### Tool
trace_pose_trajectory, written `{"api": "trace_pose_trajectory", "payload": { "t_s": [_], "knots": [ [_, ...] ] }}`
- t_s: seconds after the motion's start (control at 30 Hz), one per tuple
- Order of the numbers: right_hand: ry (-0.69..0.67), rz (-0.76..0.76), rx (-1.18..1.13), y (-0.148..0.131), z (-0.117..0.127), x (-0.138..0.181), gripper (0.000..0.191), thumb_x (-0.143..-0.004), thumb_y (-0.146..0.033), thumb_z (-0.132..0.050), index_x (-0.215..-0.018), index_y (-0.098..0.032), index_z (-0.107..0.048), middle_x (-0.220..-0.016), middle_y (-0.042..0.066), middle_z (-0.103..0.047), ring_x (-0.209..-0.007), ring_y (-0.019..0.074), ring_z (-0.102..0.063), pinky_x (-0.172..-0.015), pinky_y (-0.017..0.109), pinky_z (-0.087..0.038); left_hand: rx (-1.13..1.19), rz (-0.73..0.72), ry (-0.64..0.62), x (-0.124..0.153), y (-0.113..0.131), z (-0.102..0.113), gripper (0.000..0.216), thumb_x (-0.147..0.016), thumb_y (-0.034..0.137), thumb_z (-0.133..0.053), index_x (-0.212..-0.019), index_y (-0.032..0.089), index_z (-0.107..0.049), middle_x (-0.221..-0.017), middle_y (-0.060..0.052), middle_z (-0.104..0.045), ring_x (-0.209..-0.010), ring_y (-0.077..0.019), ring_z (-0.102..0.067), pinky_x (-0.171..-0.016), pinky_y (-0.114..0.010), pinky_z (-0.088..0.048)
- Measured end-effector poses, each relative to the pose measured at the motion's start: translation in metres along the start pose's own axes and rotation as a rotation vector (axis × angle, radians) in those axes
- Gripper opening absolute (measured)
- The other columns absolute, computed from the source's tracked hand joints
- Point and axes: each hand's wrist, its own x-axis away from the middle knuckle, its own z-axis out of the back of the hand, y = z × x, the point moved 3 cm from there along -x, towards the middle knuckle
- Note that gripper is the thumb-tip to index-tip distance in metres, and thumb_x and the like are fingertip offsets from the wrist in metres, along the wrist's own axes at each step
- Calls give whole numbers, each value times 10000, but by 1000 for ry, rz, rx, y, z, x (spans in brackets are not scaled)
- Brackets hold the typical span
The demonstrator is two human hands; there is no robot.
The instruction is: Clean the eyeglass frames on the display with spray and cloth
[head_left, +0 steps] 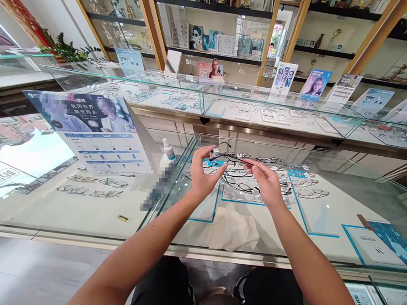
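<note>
Above the glass counter, a pair of dark, thin-framed eyeglasses [236, 161] is held between my two hands. My left hand [202, 173] has its index finger at the left end of the frame, with the thumb bent toward the glasses' lower edge. On the other side, my right hand [267, 180] pinches the right end of the glasses between thumb and fingers. One temple arm sticks up and away near my left fingertips. A cream cleaning cloth [233, 230] lies crumpled on the glass below my hands.
Under the glass sit several rows of eyeglasses [313, 193] with blue-edged cards. To the left stand a folded display sign [103, 151] and a small white spray bottle [168, 149]. A brochure [389, 242] lies at the right. Another glass case [205, 120] runs behind.
</note>
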Motion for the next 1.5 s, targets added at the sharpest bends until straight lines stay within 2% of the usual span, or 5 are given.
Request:
{"api": "trace_pose_trajectory", "payload": {
  "t_s": [0.33, 0.57, 1.23, 1.37, 1.5],
  "knots": [
    [-4, 92, 100, -4, 5, -1, 274, -985, -475, -717, -1192, -323, -811, -1325, 56, -784, -1255, 278, -704, -1094, 442, -530, -105, -98, -42, -5, 8, 4, 570, -893, 388, -847, -1381, 229, -599, -1306, -140, -702, -1215, -289, -683, -920, -438, -627],
    [-22, 251, 370, -8, -3, 1, 150, -979, -423, -734, -967, -293, -807, -1211, 88, -775, -1199, 280, -709, -1131, 497, -504, -139, -227, -204, 2, 18, -4, 585, -888, 373, -853, -1389, 249, -577, -1349, -147, -721, -1267, -309, -708, -1068, -521, -605],
    [-174, 46, 206, 0, -3, -1, 310, -952, -575, -747, -916, -269, -779, -1420, 90, -749, -1393, 297, -651, -1229, 509, -432, 33, -65, -341, -6, 30, 0, 568, -870, 300, -821, -1384, 256, -583, -1271, -116, -675, -1139, -261, -683, -911, -406, -605],
    [-225, -139, 21, 13, -6, -3, 395, -850, -645, -822, -904, -257, -778, -1241, 82, -831, -1210, 291, -756, -1115, 475, -549, 139, 65, -379, -1, 25, -3, 591, -902, 316, -785, -1444, 266, -554, -1340, -130, -629, -1154, -247, -685, -931, -392, -607],
    [-98, -184, 5, 15, 1, -7, 470, -743, -699, -877, -874, -256, -792, -1092, 72, -858, -1086, 287, -784, -1039, 466, -595, 163, 76, -372, -2, 22, -2, 649, -907, 325, -775, -1490, 263, -497, -1366, -131, -620, -1164, -251, -679, -970, -410, -587]
  ]
}}
